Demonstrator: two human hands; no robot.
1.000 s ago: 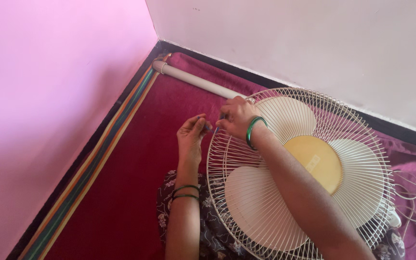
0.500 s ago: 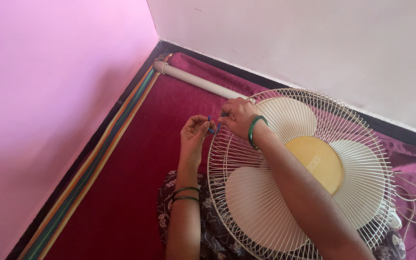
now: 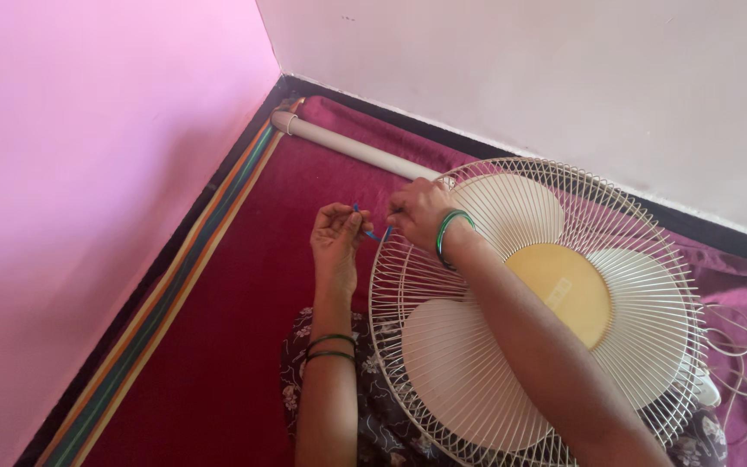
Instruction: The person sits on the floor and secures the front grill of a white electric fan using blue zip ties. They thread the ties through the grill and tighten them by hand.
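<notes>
Fan guard (image 3: 477, 346) lay flat across lap, rim accessible. Left hand (image 3: 336, 239) and right hand (image 3: 418, 214) met at guard's upper-left rim, fingers of both pinched together on a thin blue tie (image 3: 373, 232), keeping it taut there.

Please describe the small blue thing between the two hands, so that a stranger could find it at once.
Find the big round wire fan guard lying over cream blades. At its upper left rim the left hand and right hand meet. The blue tie is the thin bright strip between them, the only blue thing there.
</notes>
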